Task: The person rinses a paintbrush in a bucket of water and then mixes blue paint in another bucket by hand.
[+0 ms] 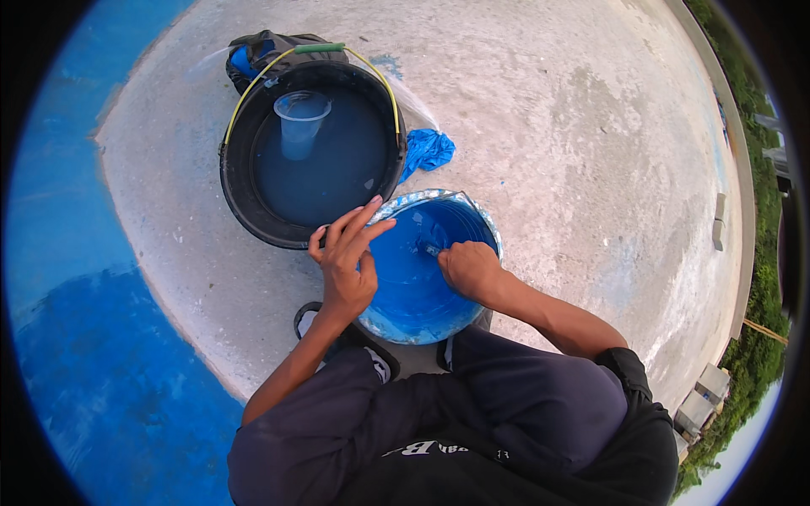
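A round bucket (376, 319) of blue paint stands between my feet, its rim smeared blue and white. My right hand (470, 268) reaches inside it, closed in a fist around a paint-smeared stick (433, 250); the stick's lower end is hard to make out against the paint. At the bucket's left rim is my left hand (348, 257), its fingers stretched out and apart, gripping nothing. Just beyond those fingers sits a black bucket (234, 198) of murky bluish liquid. A clear plastic cup (300, 131) stands tilted in that liquid.
Fresh blue paint (118, 371) covers the ground on the left, beside bare concrete (574, 169). A crumpled blue plastic bag (429, 150) lies by the black bucket, and a dark plastic bag (245, 59) behind it. Blocks (704, 396) lie near the right edge.
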The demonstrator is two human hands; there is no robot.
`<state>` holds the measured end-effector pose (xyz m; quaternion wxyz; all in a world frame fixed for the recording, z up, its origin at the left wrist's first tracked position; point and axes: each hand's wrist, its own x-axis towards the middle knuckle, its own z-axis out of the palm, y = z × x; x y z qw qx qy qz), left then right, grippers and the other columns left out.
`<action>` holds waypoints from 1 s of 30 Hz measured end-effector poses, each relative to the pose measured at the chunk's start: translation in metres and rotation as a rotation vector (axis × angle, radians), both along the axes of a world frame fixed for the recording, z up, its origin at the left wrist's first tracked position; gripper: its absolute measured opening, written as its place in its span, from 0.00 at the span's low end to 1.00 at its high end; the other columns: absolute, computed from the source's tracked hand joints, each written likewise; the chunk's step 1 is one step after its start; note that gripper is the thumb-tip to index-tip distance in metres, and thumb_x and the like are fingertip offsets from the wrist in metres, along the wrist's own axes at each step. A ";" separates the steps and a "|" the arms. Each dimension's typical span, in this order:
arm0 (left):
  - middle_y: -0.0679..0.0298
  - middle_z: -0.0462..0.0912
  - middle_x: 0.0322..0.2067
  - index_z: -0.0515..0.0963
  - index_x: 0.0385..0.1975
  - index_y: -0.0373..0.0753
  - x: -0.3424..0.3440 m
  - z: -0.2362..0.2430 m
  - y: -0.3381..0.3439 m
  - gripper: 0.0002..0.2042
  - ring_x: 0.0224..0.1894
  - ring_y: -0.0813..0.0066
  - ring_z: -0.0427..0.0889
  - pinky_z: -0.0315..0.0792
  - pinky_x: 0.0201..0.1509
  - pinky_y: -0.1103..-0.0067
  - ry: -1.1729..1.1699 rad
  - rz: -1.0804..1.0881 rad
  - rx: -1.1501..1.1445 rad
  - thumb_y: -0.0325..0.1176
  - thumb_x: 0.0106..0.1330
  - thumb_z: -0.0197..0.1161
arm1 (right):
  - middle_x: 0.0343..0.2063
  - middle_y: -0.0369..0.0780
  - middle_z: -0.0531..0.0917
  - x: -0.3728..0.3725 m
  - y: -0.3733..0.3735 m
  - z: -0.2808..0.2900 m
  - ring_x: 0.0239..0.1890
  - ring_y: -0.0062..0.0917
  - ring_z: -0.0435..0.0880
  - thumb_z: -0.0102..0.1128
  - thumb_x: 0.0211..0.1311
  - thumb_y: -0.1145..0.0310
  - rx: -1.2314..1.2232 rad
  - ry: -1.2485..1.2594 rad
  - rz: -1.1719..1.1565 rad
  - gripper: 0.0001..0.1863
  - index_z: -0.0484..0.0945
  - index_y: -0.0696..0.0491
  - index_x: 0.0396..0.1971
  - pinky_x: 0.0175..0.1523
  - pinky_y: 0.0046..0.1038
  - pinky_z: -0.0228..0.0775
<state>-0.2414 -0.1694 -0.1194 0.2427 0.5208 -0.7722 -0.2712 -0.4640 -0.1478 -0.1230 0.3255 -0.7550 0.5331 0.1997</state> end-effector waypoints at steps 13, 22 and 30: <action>0.68 0.76 0.63 0.82 0.51 0.50 0.002 -0.002 -0.001 0.26 0.66 0.71 0.70 0.40 0.72 0.65 -0.010 -0.012 -0.007 0.16 0.55 0.51 | 0.20 0.52 0.82 0.004 -0.014 0.005 0.26 0.45 0.86 0.51 0.68 0.65 -0.231 -0.130 -0.231 0.14 0.81 0.58 0.28 0.32 0.43 0.78; 0.67 0.75 0.64 0.82 0.52 0.49 0.000 0.001 0.000 0.26 0.67 0.71 0.69 0.39 0.72 0.65 -0.010 -0.010 0.013 0.16 0.55 0.51 | 0.24 0.49 0.85 -0.004 0.020 -0.012 0.28 0.43 0.87 0.47 0.70 0.65 -0.012 -0.152 0.034 0.16 0.83 0.54 0.28 0.34 0.42 0.79; 0.67 0.75 0.64 0.81 0.52 0.49 0.001 0.001 0.000 0.26 0.67 0.70 0.69 0.39 0.72 0.65 0.002 -0.015 0.014 0.16 0.55 0.51 | 0.21 0.50 0.84 0.007 -0.004 -0.006 0.25 0.43 0.86 0.50 0.68 0.66 -0.218 -0.234 -0.167 0.15 0.80 0.58 0.47 0.29 0.42 0.78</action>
